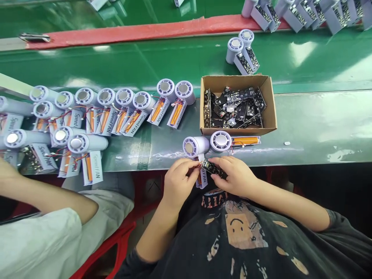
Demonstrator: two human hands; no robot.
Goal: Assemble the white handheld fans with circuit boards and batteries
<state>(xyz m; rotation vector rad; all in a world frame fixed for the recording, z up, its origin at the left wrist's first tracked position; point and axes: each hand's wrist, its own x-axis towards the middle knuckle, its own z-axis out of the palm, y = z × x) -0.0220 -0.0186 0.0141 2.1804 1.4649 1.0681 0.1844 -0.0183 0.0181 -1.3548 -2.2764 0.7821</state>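
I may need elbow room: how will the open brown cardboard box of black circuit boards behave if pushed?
The open brown cardboard box looks low and wide, so it should probably slide rather than tip. Its thin walls may flex where pressed. The black circuit boards lie in a loose jumble, so they'd probably shift.

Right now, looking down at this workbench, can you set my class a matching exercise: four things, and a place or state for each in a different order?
1. Box
2. Red strip
3. Left hand
4. Right hand

A. Fingers at thin wires
B. Lies beyond the box, across the green surface
C. Holds one black board
D. Open-topped, with many boards inside

Pairs: 1-D, 2-B, 3-A, 4-C
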